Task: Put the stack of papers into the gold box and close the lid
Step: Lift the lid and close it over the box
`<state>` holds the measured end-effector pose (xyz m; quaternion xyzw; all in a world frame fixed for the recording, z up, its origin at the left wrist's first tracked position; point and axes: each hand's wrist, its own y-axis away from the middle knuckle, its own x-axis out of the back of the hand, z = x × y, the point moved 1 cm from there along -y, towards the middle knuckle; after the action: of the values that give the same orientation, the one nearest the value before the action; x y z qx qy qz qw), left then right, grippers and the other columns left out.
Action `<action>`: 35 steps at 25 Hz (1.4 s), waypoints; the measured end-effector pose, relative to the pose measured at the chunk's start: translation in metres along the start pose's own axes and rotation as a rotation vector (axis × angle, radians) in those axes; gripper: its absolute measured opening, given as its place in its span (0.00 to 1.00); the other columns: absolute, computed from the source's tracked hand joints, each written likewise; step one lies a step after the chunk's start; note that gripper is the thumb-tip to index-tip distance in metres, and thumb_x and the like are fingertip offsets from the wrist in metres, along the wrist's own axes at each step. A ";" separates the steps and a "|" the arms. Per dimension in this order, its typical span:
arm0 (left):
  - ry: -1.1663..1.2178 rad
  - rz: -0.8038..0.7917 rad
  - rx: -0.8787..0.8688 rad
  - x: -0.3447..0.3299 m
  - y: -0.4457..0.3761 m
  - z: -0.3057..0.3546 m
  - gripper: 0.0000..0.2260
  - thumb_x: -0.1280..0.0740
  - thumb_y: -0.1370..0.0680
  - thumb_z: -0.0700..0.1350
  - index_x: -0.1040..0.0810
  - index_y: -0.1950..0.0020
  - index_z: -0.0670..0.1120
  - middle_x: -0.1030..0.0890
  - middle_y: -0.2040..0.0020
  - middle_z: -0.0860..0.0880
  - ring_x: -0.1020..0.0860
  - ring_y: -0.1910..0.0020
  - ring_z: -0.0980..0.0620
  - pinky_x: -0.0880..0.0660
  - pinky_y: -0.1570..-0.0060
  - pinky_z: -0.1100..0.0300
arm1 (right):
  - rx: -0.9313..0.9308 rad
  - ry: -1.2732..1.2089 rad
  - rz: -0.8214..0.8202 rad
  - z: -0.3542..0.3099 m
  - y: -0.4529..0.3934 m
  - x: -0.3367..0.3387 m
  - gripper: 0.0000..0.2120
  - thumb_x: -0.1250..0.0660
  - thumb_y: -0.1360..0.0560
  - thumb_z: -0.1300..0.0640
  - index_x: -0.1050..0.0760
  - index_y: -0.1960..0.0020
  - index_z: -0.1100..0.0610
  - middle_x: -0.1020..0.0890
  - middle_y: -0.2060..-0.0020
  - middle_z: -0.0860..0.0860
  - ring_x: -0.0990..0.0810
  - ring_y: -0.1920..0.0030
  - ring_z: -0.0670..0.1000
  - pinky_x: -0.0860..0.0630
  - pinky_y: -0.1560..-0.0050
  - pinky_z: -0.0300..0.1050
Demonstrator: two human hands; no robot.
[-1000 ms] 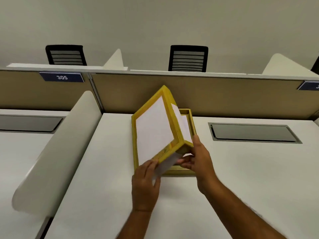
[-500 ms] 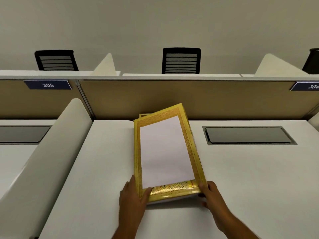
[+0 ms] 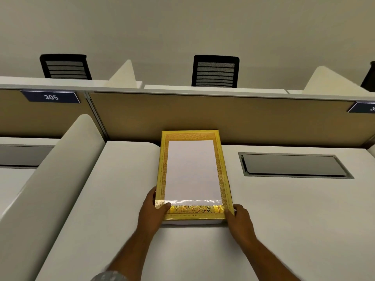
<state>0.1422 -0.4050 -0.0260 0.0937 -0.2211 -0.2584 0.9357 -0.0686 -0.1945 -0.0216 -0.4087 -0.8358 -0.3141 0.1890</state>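
Observation:
The gold box (image 3: pixel 223 179) lies flat on the white desk (image 3: pixel 284 220) with its lid down, its far end near the tan partition. The lid has an ornate gold border around a clear window, and white paper (image 3: pixel 191 169) shows through that window. My left hand (image 3: pixel 153 209) rests on the lid's near left corner, thumb on top of the gold strip. My right hand (image 3: pixel 240 218) holds the near right corner, fingers against the edge. A thin white strip shows under the box's near edge.
A curved white divider (image 3: pixel 50 189) borders the desk on the left. A grey cable hatch (image 3: pixel 292 166) is set into the desk to the right of the box. The tan partition (image 3: pixel 223 116) stands behind, with black chairs (image 3: pixel 216 71) beyond it.
The lid stood tilted open a second ago, with the papers visible inside. Both hands have lowered it until it lies flat on the box.

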 end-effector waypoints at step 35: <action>-0.418 -0.142 -0.074 0.012 -0.068 0.017 0.45 0.25 0.23 0.60 0.46 0.14 0.53 0.31 0.20 0.43 0.29 0.23 0.39 0.28 0.26 0.41 | 0.226 0.605 -0.233 -0.054 -0.084 0.024 0.44 0.30 0.23 0.37 0.48 0.17 0.49 0.23 0.28 0.58 0.17 0.37 0.62 0.18 0.38 0.57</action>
<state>0.1132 -0.4701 -0.0264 0.0189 -0.3934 -0.3455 0.8518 -0.1468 -0.2569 0.0011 -0.1754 -0.8124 -0.3459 0.4355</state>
